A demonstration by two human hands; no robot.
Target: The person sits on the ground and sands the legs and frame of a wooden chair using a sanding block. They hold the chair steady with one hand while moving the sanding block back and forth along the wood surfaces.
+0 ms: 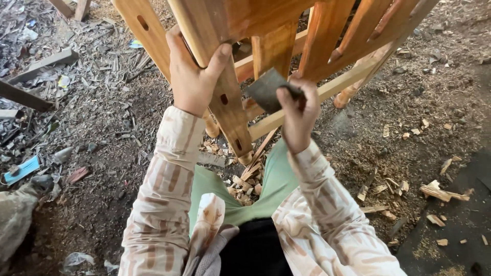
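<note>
Head view is showing a big wooden chair frame (286,30) tipping toward the person, so its legs are easy to reach. The left hand (192,76) is gripping one flat leg (225,97) to keep it from wobbling. The right hand (298,113) is pinching a thin dark metal scraper (266,89) against the wood nearby. Wood chips (245,179) are lying on the dirt floor (112,133) underneath.

Both arms are covered to the wrist by long sleeves (163,204) of cream cloth with tan and brown stripes and a loose check. The cuffs sit snug, the cloth creased. Pale green trousers (271,189) cover the legs. Both hands are bare.
</note>
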